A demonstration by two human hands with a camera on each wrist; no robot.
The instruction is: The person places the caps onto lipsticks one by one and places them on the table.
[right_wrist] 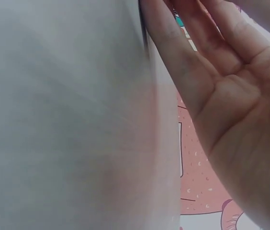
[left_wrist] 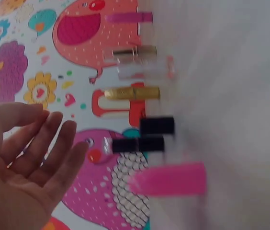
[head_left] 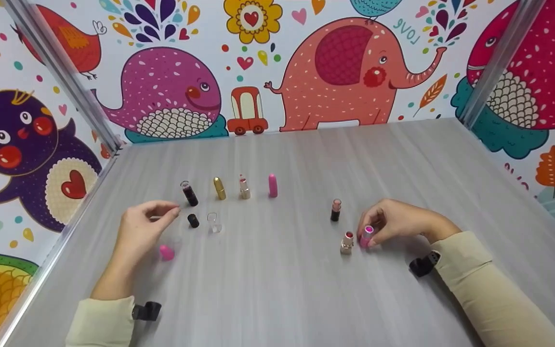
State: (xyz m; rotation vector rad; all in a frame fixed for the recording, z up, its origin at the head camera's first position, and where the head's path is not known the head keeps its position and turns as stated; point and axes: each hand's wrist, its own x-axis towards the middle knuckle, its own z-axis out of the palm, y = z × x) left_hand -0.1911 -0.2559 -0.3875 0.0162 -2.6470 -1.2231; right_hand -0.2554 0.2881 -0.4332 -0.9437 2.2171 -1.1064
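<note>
My right hand (head_left: pixel 400 219) pinches an uncapped pink lipstick (head_left: pixel 367 237) that stands upright on the table. Close beside it is a gold lipstick with a red tip (head_left: pixel 347 243), and a black lipstick with a nude tip (head_left: pixel 336 210) stands a little behind. In the right wrist view the fingertips are cut off at the top edge. My left hand (head_left: pixel 140 226) hovers with nothing between its loosely bent fingers. Nearest to it are a bright pink cap (left_wrist: pixel 173 179), a black cap (left_wrist: pixel 157 125) and a clear cap (head_left: pixel 214 224).
Behind the caps stands a row: a dark tube with a clear top (head_left: pixel 189 193), a gold lipstick (head_left: pixel 219 188), a pale gold lipstick (head_left: pixel 244 187) and a pink tube (head_left: pixel 272 186). Cartoon-printed panels (head_left: pixel 253 62) bound the grey table (head_left: pixel 268 289) at the back and sides.
</note>
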